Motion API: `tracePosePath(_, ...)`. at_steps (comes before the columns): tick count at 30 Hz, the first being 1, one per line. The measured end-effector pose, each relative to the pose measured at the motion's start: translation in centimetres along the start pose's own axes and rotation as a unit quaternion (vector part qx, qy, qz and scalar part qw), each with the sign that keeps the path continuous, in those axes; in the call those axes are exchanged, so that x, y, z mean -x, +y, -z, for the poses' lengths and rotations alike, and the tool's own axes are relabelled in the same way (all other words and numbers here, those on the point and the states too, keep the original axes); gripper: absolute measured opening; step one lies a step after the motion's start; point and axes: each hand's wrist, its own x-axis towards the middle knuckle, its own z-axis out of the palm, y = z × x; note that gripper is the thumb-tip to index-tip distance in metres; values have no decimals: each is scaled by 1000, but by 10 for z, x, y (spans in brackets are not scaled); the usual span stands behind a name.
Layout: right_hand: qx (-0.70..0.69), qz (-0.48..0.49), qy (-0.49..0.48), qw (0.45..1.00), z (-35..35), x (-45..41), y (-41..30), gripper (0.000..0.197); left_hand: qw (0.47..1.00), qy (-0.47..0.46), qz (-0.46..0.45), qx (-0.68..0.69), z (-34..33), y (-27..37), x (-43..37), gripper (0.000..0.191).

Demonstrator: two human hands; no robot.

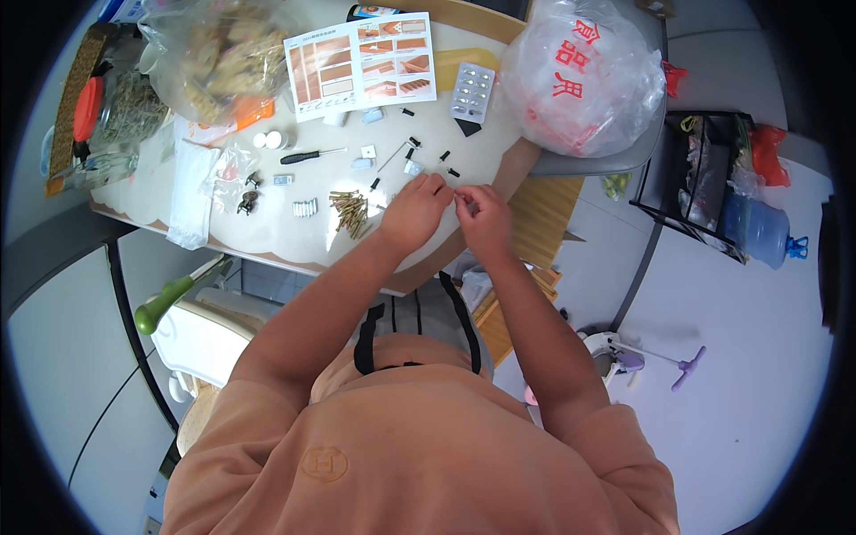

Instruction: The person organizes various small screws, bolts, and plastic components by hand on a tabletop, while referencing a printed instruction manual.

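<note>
My left hand (416,208) and my right hand (487,217) meet fingertip to fingertip over the near right part of the table. Their fingers are bent and pinched; whether a small piece sits between them is hidden. Just beyond the left fingers lies a small clear plastic packet (413,167). Black push-in fasteners (453,172) are scattered around it, near a thin metal hex key (393,156). Left of my left hand is a pile of brass-coloured bolts (349,212), with a row of silver metal cylinders (305,208) beside it. A black-handled screwdriver (311,156) lies farther back.
A printed instruction sheet (361,67) and a blister pack (473,92) lie at the back. Bulky plastic bags stand back left (221,60) and back right (582,80). A jar with a red lid (124,107) is at far left. The table's brown edge (428,267) runs before me.
</note>
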Motion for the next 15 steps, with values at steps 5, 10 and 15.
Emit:
tracePosePath(5,1,15,-17,1000,2,5,11,10,997,54,-50,10,-2,-9,13,20)
tracePosePath(10,12,27,-32,999,2,8,14,10,996,69,-54,8,-3,-8,13,22)
tracePosePath(15,35,41,-56,997,3,6,10,15,994,82,-44,50,0,-10,11,19)
